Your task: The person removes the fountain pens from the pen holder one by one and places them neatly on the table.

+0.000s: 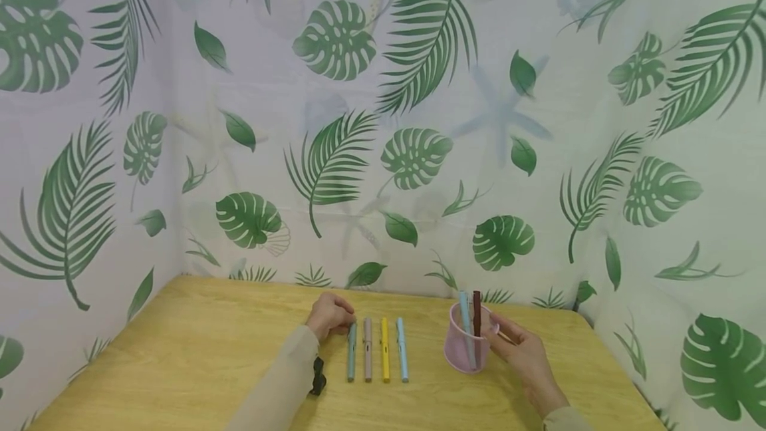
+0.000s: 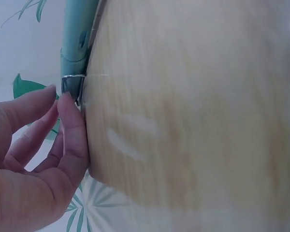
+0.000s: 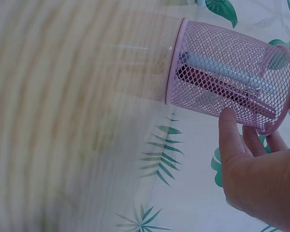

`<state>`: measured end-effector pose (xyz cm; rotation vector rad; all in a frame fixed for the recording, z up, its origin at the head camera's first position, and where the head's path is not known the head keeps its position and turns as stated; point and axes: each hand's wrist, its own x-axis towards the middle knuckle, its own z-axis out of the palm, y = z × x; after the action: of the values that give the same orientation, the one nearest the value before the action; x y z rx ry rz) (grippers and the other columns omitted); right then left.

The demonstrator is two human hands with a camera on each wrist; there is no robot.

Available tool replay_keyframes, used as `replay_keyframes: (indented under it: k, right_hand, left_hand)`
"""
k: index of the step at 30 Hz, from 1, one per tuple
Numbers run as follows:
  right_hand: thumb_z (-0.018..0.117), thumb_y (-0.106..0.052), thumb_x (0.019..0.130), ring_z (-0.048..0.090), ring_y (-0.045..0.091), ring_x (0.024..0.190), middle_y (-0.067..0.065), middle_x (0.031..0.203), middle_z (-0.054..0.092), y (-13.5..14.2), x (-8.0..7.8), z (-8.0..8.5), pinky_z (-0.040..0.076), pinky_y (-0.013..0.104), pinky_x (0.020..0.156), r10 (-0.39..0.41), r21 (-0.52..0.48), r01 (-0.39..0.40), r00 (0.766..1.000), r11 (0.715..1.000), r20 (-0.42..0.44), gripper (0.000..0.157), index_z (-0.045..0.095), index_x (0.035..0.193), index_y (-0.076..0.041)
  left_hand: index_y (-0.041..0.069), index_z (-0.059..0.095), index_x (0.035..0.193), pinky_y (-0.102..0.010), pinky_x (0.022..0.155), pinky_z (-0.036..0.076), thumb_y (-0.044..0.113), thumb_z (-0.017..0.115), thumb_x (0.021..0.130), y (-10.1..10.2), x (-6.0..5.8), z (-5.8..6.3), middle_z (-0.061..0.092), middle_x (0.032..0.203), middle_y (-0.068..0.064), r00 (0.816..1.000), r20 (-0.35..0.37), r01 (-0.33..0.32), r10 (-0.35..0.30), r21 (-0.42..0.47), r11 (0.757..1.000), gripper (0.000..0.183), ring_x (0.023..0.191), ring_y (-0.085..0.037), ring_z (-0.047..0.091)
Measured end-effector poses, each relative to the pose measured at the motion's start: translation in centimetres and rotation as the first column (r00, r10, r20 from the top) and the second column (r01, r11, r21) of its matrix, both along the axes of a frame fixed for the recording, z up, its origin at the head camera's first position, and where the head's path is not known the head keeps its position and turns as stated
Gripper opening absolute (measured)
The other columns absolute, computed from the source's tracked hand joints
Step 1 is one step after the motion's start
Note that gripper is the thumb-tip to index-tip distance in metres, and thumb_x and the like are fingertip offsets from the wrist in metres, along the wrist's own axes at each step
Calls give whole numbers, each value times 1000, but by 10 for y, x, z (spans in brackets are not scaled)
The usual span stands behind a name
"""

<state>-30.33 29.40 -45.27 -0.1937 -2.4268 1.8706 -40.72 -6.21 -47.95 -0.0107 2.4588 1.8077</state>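
A pink mesh pen cup [image 1: 457, 351] stands upright at the right, with a light blue pen [image 1: 463, 314] and a dark maroon pen [image 1: 477, 311] leaning inside. My right hand [image 1: 526, 361] holds the cup by its right side near the rim; in the right wrist view one finger [image 3: 228, 128] lies against the mesh. To the left, a teal pen [image 1: 351, 354] lies on the table. My left hand [image 1: 329, 315] is at its far end, fingertips touching the tip of the pen without a clear grip in the left wrist view.
Beside the teal pen a grey-pink pen [image 1: 368, 351], a yellow pen [image 1: 385, 351] and a light blue pen [image 1: 403, 351] lie parallel in a row on the wooden table [image 1: 209, 351]. Leaf-patterned sheets [image 1: 419, 231] rise behind the table and along both sides.
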Motion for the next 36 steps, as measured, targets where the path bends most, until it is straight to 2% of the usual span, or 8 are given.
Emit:
replay_keyframes:
  k: [8, 11, 15, 19, 25, 29, 31, 36]
  right_hand:
    - [65, -29, 96, 39, 33, 139, 19, 153, 38, 0, 0, -3, 49, 31, 101, -6, 7, 6, 1000, 1000, -10, 63, 40, 149, -6]
    - [65, -28, 96, 40, 34, 139, 19, 153, 37, -1, 0, -3, 50, 31, 100, -5, 6, 5, 1000, 1000, -13, 62, 40, 149, -6]
    - [65, -27, 96, 39, 34, 139, 20, 153, 37, -1, -1, -3, 50, 31, 100, -7, -2, 7, 1000, 1000, -10, 62, 40, 149, -6]
    - [65, -28, 96, 39, 34, 139, 19, 153, 38, -2, -2, -2, 49, 30, 100, -7, -8, 7, 1000, 1000, -7, 62, 40, 149, -6]
    - [64, -28, 96, 39, 34, 139, 19, 154, 36, -2, -1, -1, 48, 32, 102, -1, -4, 1, 1000, 1000, -3, 62, 40, 149, -7]
    - [64, -28, 96, 38, 36, 140, 19, 154, 35, -1, -1, -2, 48, 33, 103, 0, -3, 0, 1000, 1000, -6, 63, 39, 149, -7]
    - [64, -28, 96, 36, 38, 141, 20, 155, 34, 0, -1, -3, 47, 33, 103, 3, -4, -3, 1000, 1000, -12, 63, 39, 149, -6]
    - [65, -27, 96, 37, 38, 141, 19, 155, 34, 1, -1, -3, 48, 32, 102, -2, -5, 2, 1000, 1000, -9, 63, 39, 149, -6]
  left_hand:
    - [-9, 67, 108, -26, 52, 49, 2, 67, 87, -4, -3, -1, 71, 85, -13, 999, -50, 20, -16, 75, 997, 23, 60, -13, 58]
    - [-7, 67, 111, -28, 58, 53, 4, 67, 89, -4, -5, 0, 71, 90, -11, 998, -60, 43, -37, 103, 994, 24, 67, -13, 60]
    - [-5, 67, 113, -34, 70, 57, 6, 66, 91, -1, -5, 4, 71, 99, -13, 992, -108, 72, -61, 104, 992, 25, 80, -18, 64]
    - [-4, 68, 111, -35, 71, 57, 7, 66, 92, 4, -4, 9, 70, 102, -16, 983, -171, 92, -73, 108, 990, 23, 84, -21, 66]
    - [-3, 68, 111, -41, 73, 58, 7, 67, 91, 15, -3, 14, 70, 95, -13, 978, -208, 61, -30, 142, 988, 22, 82, -26, 66]
    - [-1, 69, 109, -43, 74, 58, 7, 66, 92, 25, -1, 17, 71, 97, -14, 975, -223, 53, -12, 179, 982, 19, 85, -32, 66]
    - [-1, 69, 108, -42, 72, 57, 7, 66, 92, 32, 1, 19, 71, 98, -16, 971, -238, 62, -15, 191, 980, 19, 84, -32, 66]
    - [-1, 70, 107, -27, 63, 53, 6, 67, 91, 51, 4, 23, 71, 97, -18, 966, -257, 94, -37, 211, 973, 18, 75, -19, 63]
